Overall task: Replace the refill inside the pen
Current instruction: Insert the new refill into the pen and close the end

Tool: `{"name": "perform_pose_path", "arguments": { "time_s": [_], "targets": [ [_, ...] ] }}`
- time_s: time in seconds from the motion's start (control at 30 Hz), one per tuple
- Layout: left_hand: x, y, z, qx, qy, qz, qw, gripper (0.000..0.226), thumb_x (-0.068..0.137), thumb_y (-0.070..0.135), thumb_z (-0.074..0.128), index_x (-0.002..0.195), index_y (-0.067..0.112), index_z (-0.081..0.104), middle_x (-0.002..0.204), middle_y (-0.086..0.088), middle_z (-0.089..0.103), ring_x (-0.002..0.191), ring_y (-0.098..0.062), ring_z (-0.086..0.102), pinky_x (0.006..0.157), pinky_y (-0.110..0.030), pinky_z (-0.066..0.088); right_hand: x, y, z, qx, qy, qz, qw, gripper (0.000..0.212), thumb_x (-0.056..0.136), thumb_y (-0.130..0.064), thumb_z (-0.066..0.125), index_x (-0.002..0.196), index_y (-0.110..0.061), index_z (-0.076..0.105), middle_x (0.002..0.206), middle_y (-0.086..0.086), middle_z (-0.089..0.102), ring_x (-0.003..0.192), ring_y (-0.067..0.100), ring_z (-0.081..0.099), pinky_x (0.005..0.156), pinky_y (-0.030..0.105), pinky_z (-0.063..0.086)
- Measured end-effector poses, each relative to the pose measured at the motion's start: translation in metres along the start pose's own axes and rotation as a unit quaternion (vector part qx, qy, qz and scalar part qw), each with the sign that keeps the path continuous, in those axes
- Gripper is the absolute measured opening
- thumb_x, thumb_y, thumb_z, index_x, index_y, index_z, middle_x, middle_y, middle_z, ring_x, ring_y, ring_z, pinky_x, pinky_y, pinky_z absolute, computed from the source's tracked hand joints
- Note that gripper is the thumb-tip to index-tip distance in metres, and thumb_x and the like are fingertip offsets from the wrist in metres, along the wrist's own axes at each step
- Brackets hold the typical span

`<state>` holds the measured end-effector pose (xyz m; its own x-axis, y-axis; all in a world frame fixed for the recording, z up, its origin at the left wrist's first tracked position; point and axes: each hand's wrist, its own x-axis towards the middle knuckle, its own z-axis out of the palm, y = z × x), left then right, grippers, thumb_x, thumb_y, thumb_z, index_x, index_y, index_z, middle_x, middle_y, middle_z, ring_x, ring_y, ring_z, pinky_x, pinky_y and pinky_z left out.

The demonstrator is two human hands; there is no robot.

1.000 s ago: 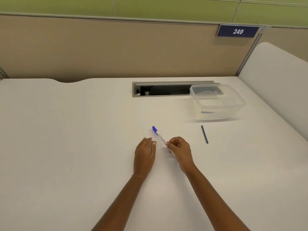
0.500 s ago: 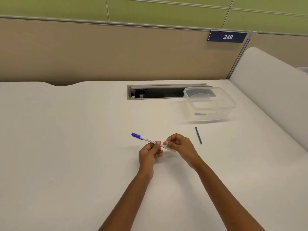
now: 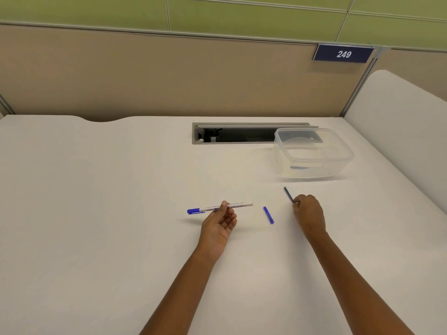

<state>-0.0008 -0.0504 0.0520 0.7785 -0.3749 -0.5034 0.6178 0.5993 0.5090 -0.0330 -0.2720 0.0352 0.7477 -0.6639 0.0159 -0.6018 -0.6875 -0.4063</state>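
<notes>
My left hand point(image 3: 219, 224) holds a white pen point(image 3: 238, 205) with a blue cap at its left end, level above the table, pinched between thumb and fingers. A small blue piece point(image 3: 268, 214) lies on the table between my hands. My right hand point(image 3: 308, 212) rests on the table to the right, its fingertips closed on the near end of a thin dark blue refill point(image 3: 288, 194) that points away toward the container.
A clear plastic container point(image 3: 314, 153) stands at the back right with a small blue item inside. A cable slot point(image 3: 237, 134) opens in the white table point(image 3: 96, 213) behind it. A partition wall rises at the back, and a white panel stands at the right.
My right hand let go of the pen and moved right to the dark refill. A small blue piece now lies on the table. My left hand alone holds the pen.
</notes>
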Motion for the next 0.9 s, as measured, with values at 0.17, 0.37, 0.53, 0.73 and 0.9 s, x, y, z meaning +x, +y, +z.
{"name": "perform_pose_path", "arguments": {
  "time_s": [0.17, 0.37, 0.53, 0.73, 0.9],
  "targets": [
    [-0.001, 0.003, 0.002, -0.022, 0.009, -0.010, 1.000, 0.016, 0.090, 0.013, 0.054, 0.076, 0.008, 0.061, 0.050, 0.000, 0.064, 0.045, -0.007, 0.061, 0.048, -0.016, 0.053, -0.012, -0.014, -0.009, 0.201, -0.020, 0.038, 0.979, 0.017, 0.079, 0.002, 0.049, 0.083, 0.010, 0.063, 0.075, 0.021, 0.061, 0.073, 0.029, 0.054, 0.067, 0.031, 0.041],
    [-0.001, 0.004, 0.006, -0.044, 0.024, -0.014, 0.999, 0.021, 0.090, 0.011, 0.053, 0.071, 0.007, 0.062, 0.049, -0.001, 0.064, 0.043, -0.008, 0.062, 0.047, -0.016, 0.053, -0.046, -0.062, -0.030, 0.538, -0.153, 0.067, 0.827, 0.014, 0.090, -0.003, 0.049, 0.097, -0.005, 0.061, 0.074, 0.004, 0.055, 0.069, 0.014, 0.053, 0.065, 0.017, 0.052],
    [-0.004, 0.003, 0.010, -0.051, 0.025, -0.012, 0.998, 0.018, 0.090, 0.011, 0.054, 0.074, 0.005, 0.061, 0.049, -0.002, 0.065, 0.044, -0.008, 0.063, 0.047, -0.017, 0.054, -0.065, -0.084, -0.035, 0.639, -0.151, 0.014, 0.754, 0.017, 0.091, -0.005, 0.047, 0.087, -0.011, 0.061, 0.084, 0.005, 0.063, 0.075, 0.011, 0.065, 0.068, 0.016, 0.056],
    [-0.008, 0.002, 0.013, -0.063, 0.025, -0.012, 0.998, 0.017, 0.089, 0.012, 0.054, 0.076, 0.003, 0.062, 0.051, -0.004, 0.067, 0.045, -0.010, 0.064, 0.049, -0.019, 0.055, -0.072, -0.092, -0.034, 0.638, -0.129, -0.036, 0.758, 0.016, 0.093, -0.006, 0.044, 0.091, -0.013, 0.059, 0.087, 0.005, 0.065, 0.086, 0.015, 0.065, 0.073, 0.018, 0.056],
    [-0.011, 0.001, 0.015, -0.071, 0.026, -0.015, 0.997, 0.016, 0.088, 0.013, 0.055, 0.078, 0.002, 0.062, 0.053, -0.005, 0.067, 0.047, -0.011, 0.065, 0.051, -0.020, 0.057, -0.074, -0.092, -0.035, 0.634, -0.115, -0.055, 0.763, 0.015, 0.092, -0.006, 0.045, 0.092, -0.013, 0.058, 0.086, 0.004, 0.066, 0.084, 0.011, 0.067, 0.073, 0.018, 0.056]
  ]
}}
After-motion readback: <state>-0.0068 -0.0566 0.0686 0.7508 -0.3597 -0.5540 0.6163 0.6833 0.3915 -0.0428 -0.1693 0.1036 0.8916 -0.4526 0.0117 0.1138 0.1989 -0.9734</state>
